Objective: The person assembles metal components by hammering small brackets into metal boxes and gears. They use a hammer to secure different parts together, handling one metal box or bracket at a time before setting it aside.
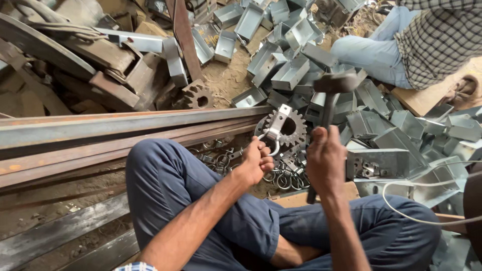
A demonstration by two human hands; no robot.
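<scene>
Head view: left hand (257, 159) pinches a stiff, light metal clamp bracket (275, 128) by its looped end on the gear wheel (289, 128); right hand (325, 160) grips the heavy hammer (333, 84) handle, fingers closed.

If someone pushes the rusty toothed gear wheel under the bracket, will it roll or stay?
The rusty toothed gear wheel looks like thick solid metal, so it is probably heavy for its size. It seems to lie flat, so it would likely slide, not roll. Its teeth may catch on nearby scrap.
</scene>
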